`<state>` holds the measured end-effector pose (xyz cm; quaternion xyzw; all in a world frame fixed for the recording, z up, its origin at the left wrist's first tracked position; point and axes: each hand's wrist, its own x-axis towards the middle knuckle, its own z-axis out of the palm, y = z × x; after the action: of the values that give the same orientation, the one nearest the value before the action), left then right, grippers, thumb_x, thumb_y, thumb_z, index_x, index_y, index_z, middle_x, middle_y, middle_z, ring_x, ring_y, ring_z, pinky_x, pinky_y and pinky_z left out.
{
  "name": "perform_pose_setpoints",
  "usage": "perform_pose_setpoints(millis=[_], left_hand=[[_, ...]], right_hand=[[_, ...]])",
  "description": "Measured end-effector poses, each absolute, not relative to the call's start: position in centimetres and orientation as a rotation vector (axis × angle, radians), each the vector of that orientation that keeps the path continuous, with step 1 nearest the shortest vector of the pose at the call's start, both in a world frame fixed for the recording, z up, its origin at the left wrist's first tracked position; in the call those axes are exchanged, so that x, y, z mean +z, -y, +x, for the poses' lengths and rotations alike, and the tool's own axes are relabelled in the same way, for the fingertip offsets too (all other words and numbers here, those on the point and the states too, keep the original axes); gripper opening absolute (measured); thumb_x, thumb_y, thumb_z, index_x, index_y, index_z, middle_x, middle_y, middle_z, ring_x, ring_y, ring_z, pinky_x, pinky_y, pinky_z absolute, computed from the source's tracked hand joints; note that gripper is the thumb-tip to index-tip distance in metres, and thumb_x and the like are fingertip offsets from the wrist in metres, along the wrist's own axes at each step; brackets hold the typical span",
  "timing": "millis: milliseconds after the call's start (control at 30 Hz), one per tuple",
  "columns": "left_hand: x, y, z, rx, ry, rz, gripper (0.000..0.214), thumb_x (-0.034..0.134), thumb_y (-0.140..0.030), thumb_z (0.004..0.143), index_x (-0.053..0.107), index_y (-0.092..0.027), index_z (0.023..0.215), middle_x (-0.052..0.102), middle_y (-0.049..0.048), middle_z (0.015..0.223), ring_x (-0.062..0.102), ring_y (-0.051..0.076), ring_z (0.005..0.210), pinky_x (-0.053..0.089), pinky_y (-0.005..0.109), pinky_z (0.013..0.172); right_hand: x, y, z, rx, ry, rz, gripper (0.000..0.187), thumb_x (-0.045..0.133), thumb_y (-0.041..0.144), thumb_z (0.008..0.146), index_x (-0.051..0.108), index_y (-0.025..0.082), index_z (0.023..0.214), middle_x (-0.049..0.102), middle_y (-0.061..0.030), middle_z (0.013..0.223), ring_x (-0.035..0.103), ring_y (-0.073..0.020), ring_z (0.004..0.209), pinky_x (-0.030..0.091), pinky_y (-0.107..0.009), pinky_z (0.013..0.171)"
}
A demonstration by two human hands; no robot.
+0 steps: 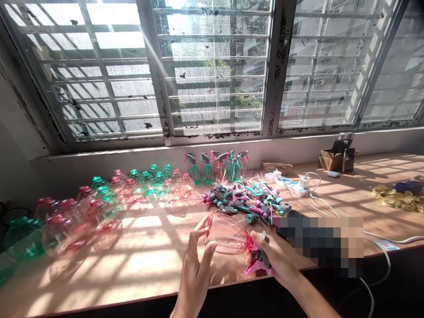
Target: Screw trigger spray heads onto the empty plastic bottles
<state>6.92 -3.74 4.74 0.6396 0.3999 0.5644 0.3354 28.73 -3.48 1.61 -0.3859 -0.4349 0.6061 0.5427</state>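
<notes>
My left hand [196, 260] wraps its fingers round the base of a clear pink spray bottle [227, 233] held on its side above the wooden bench [139, 265]. At the bottle's neck my right hand [274, 260] is closed on a pink and grey trigger spray head [256, 263]. Just behind lies a heap of loose trigger heads [247, 201] in pink and teal.
Several empty pink and green bottles [109, 203] cover the bench's left side. Several capped bottles [217, 165] stand by the window sill. A white power strip [289, 183] with cables, a small brown box [336, 157] and gold caps [395, 196] lie to the right.
</notes>
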Motion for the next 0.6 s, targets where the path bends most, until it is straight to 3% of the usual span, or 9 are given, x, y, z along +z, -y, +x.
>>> perform_pose_setpoints(millis=[100,167,300,367,467,533,600], left_hand=[[6.7,4.3,7.0,1.43,-0.916,1.89,0.032,0.056,-0.039,0.1,0.06,-0.028,0.13,0.047,0.0107,0.158,0.036,0.034,0.15,0.031,0.052,0.121],[7.4,4.8,6.7,1.393,-0.884,1.898,0.033,0.054,-0.039,0.101,0.06,-0.03,0.132,0.04,0.0076,0.162,0.031,0.032,0.152,0.029,0.051,0.123],[7.5,5.2,5.8,1.387,-0.873,1.6,0.052,0.048,-0.064,0.097,0.06,-0.028,0.132,0.046,0.0103,0.158,0.039,0.036,0.147,0.035,0.052,0.12],[7.4,5.1,5.5,1.415,-0.815,1.399,0.072,0.042,-0.08,0.088,0.059,-0.026,0.132,0.055,0.0131,0.15,0.052,0.039,0.135,0.052,0.051,0.104],[7.2,4.8,5.7,1.418,-0.788,1.2,0.074,0.046,-0.08,0.087,0.057,-0.025,0.135,0.065,0.0144,0.138,0.065,0.038,0.116,0.064,0.04,0.073],[7.0,4.7,5.9,1.464,-0.803,1.154,0.063,0.055,-0.07,0.088,0.062,-0.023,0.129,0.069,0.0135,0.129,0.069,0.035,0.108,0.063,0.035,0.066],[6.6,4.8,6.2,1.544,-0.814,1.147,0.056,0.061,-0.065,0.085,0.066,-0.023,0.122,0.07,0.0119,0.124,0.071,0.032,0.099,0.064,0.033,0.062]], right_hand=[[2.1,4.0,28.9,1.713,0.783,-0.924,0.05,0.069,0.065,0.085,0.062,0.018,0.069,0.063,0.002,0.052,0.061,-0.0138,0.044,0.052,-0.021,0.042],[2.6,4.4,29.0,1.724,0.765,-0.912,0.05,0.068,0.065,0.086,0.062,0.018,0.067,0.062,0.0021,0.054,0.062,-0.0144,0.046,0.053,-0.022,0.043],[3.7,5.8,29.2,1.164,1.204,-0.921,0.037,0.073,0.057,0.086,0.069,0.022,0.079,0.069,-0.0023,0.065,0.068,-0.022,0.06,0.056,-0.029,0.054],[3.9,6.7,29.2,0.719,1.508,-0.938,0.023,0.081,0.044,0.083,0.075,0.023,0.091,0.074,-0.0056,0.076,0.071,-0.0278,0.072,0.057,-0.035,0.066],[3.7,7.7,29.0,0.272,1.753,-0.801,0.033,0.09,0.028,0.074,0.077,0.026,0.104,0.078,-0.0083,0.085,0.072,-0.0337,0.081,0.057,-0.043,0.079],[3.6,8.0,28.5,0.292,1.742,-0.778,0.032,0.089,0.029,0.075,0.076,0.026,0.104,0.078,-0.0081,0.084,0.071,-0.0322,0.076,0.058,-0.041,0.075],[3.7,8.0,27.9,0.537,1.656,-0.844,0.021,0.082,0.037,0.082,0.076,0.025,0.097,0.076,-0.0059,0.078,0.069,-0.0271,0.067,0.055,-0.035,0.064]])
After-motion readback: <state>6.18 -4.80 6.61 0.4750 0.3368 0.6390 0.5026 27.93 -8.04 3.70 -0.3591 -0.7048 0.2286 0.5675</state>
